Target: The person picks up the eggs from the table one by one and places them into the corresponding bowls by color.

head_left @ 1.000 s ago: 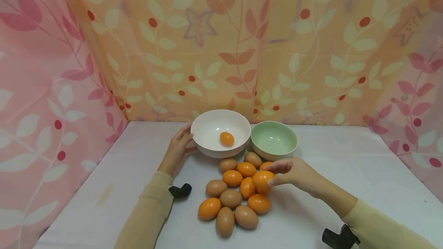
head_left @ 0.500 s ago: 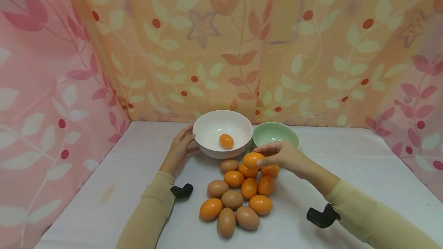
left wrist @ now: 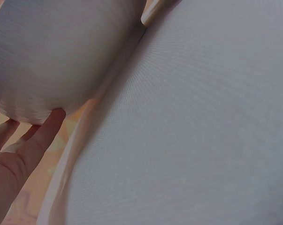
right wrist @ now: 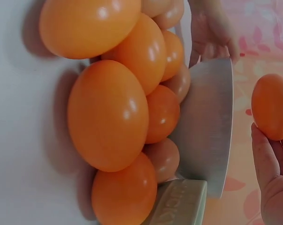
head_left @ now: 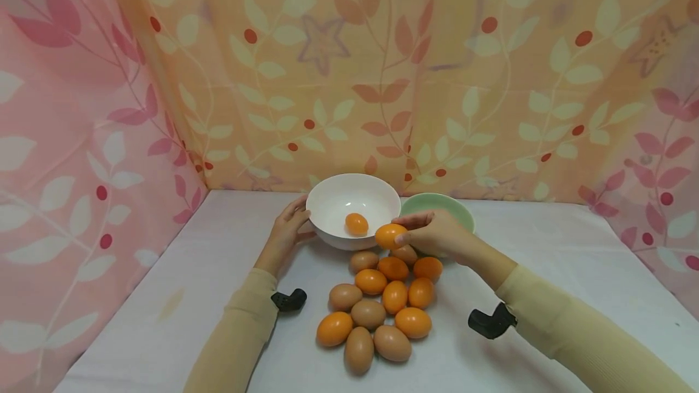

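Observation:
A white bowl [head_left: 327, 229] stands at the back of the table with one orange egg [head_left: 357, 224] inside. Against its left side rest the fingertips and thumb of my left hand [head_left: 285, 229], fingers fairly straight; the left wrist view shows them on the outer wall of the bowl [left wrist: 61, 56]. My right hand [head_left: 437, 234] pinches another orange egg [head_left: 390, 236] between thumb and fingers, raised beside the bowl's right front rim. In the right wrist view this held egg [right wrist: 271, 107] is off the table. A green bowl [head_left: 431, 201] is partly hidden behind my right hand.
In front of the bowls lie several orange eggs [head_left: 413, 322] and several brown eggs [head_left: 392, 343], close together on the white tablecloth [head_left: 180, 272]. A patterned curtain [head_left: 262, 90] closes off the back, and pink cloth [head_left: 65, 168] hangs at the left.
My right hand has lifted the orange egg from the right side of the group and carried it up and left toward the white bowl. The left hand stays at the bowl.

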{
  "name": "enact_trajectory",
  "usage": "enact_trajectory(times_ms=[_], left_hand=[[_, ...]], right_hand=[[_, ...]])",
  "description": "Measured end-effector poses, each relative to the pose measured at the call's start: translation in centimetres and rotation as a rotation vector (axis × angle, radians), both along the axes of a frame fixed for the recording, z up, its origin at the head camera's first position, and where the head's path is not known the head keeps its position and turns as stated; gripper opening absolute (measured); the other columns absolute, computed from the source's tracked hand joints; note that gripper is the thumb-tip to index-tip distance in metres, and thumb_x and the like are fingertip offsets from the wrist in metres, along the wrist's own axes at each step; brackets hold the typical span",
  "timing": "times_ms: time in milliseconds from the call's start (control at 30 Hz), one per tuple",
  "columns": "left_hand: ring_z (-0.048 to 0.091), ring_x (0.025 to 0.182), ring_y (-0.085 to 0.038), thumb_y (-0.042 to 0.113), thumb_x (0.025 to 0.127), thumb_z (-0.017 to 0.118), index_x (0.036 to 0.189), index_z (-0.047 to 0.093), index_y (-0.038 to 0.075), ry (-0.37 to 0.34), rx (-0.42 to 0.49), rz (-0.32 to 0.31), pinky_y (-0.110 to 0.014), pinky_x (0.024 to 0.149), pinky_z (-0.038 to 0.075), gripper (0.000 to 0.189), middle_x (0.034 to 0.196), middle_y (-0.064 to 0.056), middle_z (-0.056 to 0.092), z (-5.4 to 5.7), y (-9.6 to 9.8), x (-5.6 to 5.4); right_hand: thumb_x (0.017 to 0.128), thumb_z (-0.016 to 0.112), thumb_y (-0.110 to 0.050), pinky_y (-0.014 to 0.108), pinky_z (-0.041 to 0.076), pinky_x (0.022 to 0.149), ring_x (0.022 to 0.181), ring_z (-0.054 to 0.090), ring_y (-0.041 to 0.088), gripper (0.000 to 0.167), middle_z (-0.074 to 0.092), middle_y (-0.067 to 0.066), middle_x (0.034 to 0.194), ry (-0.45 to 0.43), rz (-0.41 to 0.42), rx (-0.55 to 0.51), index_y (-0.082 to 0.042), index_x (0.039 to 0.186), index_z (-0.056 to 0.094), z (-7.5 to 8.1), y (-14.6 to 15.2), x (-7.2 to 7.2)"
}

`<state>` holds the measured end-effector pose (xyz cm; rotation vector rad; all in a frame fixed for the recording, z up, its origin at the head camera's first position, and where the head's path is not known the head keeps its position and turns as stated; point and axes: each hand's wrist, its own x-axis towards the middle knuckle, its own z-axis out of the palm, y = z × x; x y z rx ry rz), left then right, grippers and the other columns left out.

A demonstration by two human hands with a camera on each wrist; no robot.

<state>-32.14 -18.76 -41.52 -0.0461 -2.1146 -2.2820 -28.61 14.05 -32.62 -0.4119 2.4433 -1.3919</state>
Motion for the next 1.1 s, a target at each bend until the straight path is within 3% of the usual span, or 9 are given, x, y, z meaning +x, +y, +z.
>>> enact_trajectory(times_ms=[400, 633, 867, 1100], left_hand=[[0.046, 0.137, -0.029, 0.017, 0.102, 0.049, 0.153, 0.039, 0.016, -0.012, 0.006, 0.005, -0.05, 0.097, 0.053, 0.051, 0.16, -0.006, 0.036, 0.0, 0.1, 0.0], [0.047, 0.136, -0.029, 0.018, 0.102, 0.049, 0.152, 0.039, 0.016, -0.009, -0.008, 0.007, -0.051, 0.097, 0.054, 0.051, 0.16, -0.006, 0.037, 0.1, 0.1, 0.0], [0.047, 0.135, -0.03, 0.018, 0.102, 0.05, 0.152, 0.039, 0.015, -0.001, -0.01, 0.004, -0.051, 0.097, 0.053, 0.051, 0.16, -0.007, 0.037, -0.1, 0.0, -0.2], [0.047, 0.135, -0.03, 0.018, 0.101, 0.05, 0.152, 0.039, 0.015, 0.004, -0.012, 0.008, -0.051, 0.096, 0.054, 0.052, 0.16, -0.008, 0.037, -0.4, 0.0, -0.3]], right_hand=[[0.083, 0.08, -0.028, 0.042, 0.04, 0.112, 0.115, 0.061, 0.02, 0.046, 0.071, 0.006, 0.122, -0.003, 0.019, -0.106, -0.011, 0.124, 0.069, 0.6, -1.9, -2.0], [0.086, 0.076, -0.022, 0.047, 0.042, 0.112, 0.118, 0.06, 0.02, 0.045, 0.072, 0.008, 0.122, -0.026, 0.005, -0.166, -0.005, 0.127, 0.067, 0.5, -3.3, -3.4], [0.087, 0.076, -0.016, 0.042, 0.046, 0.108, 0.108, 0.065, 0.012, 0.044, 0.073, 0.007, 0.119, -0.01, -0.008, -0.233, -0.001, 0.127, 0.066, 0.8, -4.4, -4.7], [0.085, 0.078, -0.016, 0.038, 0.048, 0.106, 0.113, 0.065, 0.017, 0.045, 0.071, 0.01, 0.123, -0.038, -0.082, -0.226, -0.003, 0.127, 0.067, 1.1, -5.4, -5.5]])
